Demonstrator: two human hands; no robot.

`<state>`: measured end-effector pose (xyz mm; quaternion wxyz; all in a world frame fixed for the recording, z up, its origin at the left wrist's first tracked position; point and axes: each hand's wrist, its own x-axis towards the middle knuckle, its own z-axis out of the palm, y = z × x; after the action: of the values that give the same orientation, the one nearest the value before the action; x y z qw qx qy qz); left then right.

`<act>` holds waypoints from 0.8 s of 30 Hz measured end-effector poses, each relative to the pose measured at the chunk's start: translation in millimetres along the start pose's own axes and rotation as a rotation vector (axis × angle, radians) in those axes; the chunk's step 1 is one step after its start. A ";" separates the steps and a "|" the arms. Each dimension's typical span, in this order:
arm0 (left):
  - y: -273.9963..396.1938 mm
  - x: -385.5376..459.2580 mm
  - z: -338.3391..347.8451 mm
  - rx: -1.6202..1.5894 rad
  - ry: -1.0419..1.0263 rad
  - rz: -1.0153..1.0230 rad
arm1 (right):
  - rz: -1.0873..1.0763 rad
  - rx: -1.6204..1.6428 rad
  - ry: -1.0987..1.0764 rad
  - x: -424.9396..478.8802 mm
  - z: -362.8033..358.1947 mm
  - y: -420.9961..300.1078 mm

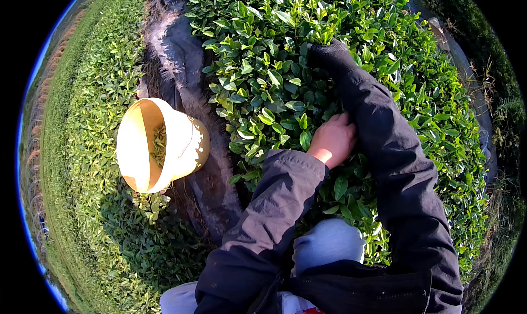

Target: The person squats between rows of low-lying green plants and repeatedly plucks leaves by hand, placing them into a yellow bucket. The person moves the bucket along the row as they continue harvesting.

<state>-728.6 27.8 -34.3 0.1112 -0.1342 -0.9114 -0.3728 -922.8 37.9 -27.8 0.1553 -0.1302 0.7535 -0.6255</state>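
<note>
Both my hands are in among the leafy shoots of a clipped bush, apparently a tea bush [271, 77]. My left hand [335, 139] is bare and curled, with its fingertips hidden by the foliage and by the hand itself. Farther up, my right hand [331, 56] wears a dark knitted glove and sits just below bright young shoots [323, 30]. One pale fingertip shows at its left side. Whether either hand grips a stem cannot be made out. To the left stands a pale yellow plastic bucket [193, 145] with some loose picked leaves [159, 145] inside.
Dark ground-cover sheeting [177, 67] runs between this row and another hedge row [94, 128] on the left. My knee [329, 244] presses close to the bush. Along the right rim are a strip of sheeting [473, 83] and rough weeds [506, 116].
</note>
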 end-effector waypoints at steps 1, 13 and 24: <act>0.4 0.7 0.5 0.011 -0.027 -0.008 | 0.004 0.151 0.023 -0.4 -4.1 4.1; 4.1 5.0 -1.7 -0.053 -0.014 0.011 | 0.310 0.563 -0.020 -13.1 -16.5 20.5; 5.8 4.9 -11.9 0.043 -0.179 -0.048 | 0.089 0.180 -0.382 -104.9 -30.7 -53.2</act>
<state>-730.1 24.1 -20.7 0.0232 -0.1429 -0.9285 -0.3420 -838.6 96.8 37.2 0.3338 -0.1985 0.6564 -0.6468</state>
